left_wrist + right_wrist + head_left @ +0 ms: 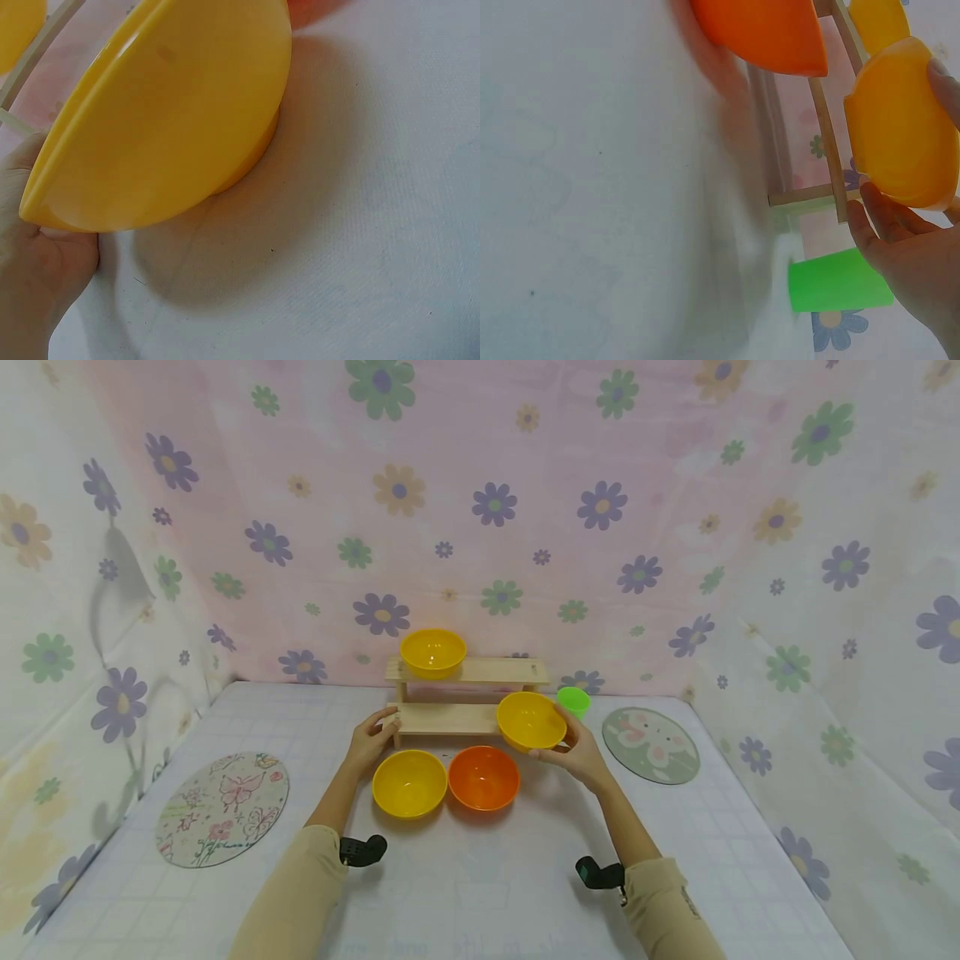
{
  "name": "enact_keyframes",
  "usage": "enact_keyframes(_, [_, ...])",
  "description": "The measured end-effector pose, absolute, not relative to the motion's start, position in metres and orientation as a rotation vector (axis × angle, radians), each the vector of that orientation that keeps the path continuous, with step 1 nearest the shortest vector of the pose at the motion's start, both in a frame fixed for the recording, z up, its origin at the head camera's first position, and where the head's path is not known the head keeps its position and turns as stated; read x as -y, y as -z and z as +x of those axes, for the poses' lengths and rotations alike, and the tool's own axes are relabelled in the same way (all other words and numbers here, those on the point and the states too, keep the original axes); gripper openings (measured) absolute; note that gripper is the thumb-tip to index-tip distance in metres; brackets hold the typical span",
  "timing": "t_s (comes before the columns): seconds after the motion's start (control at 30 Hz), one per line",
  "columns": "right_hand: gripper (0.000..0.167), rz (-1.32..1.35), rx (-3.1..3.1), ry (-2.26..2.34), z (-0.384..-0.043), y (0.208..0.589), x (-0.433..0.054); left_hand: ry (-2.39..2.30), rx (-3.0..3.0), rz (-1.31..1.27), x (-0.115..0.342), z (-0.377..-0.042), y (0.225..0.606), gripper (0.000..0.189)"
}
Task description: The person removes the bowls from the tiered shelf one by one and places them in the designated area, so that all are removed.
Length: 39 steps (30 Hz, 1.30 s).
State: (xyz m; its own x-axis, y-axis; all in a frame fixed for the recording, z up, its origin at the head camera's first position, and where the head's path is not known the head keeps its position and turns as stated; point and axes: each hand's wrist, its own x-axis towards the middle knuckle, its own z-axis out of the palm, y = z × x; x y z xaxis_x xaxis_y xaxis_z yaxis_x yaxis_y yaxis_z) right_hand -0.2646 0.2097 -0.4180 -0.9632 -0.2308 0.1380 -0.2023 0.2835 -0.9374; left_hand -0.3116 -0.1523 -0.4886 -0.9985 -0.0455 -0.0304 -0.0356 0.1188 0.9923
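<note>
My right hand (pixel 581 758) grips a yellow bowl (pixel 528 720) by its right side, the thumb low at the front and the fingers behind. The bowl is tilted at the right end of the lower step of a two-step wooden rack (pixel 446 718). My left hand (pixel 369 742) holds the left end of that lower step; in the left wrist view a nearer yellow bowl (pixel 172 112) hides its fingers. Another yellow bowl (pixel 432 653) sits on the upper step, towards the left. In front of the rack, a yellow bowl (pixel 409 785) and an orange bowl (pixel 483 779) stand side by side.
A small green cup (pixel 573 702) stands just right of the rack, close to my right hand. Round patterned mats lie on the white table: one with butterflies (pixel 225 810) at left, one with a rabbit (pixel 651 746) at right. Flowered cloth walls (pixel 450 527) enclose the back and sides.
</note>
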Motion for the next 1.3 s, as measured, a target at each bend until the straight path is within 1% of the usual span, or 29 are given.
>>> enact_keyframes(0.87, [0.083,-0.382,-2.494,1.83,-0.242,0.431,-0.229,2.06,2.373,0.066,0.154,-0.311,0.488,0.046])
enact_keyframes(0.97, [0.084,-0.371,-2.493,1.833,-0.241,0.436,-0.233,2.061,2.371,0.068,0.154,-0.311,0.488,0.046])
enact_keyframes(1.1, [0.086,-0.387,-2.509,1.851,-0.246,0.453,-0.241,2.058,2.371,0.055,0.155,-0.311,0.488,0.047])
enact_keyframes(1.3, [0.085,-0.374,-2.518,1.843,-0.234,0.447,-0.243,2.065,2.378,0.042,0.155,-0.312,0.489,0.047])
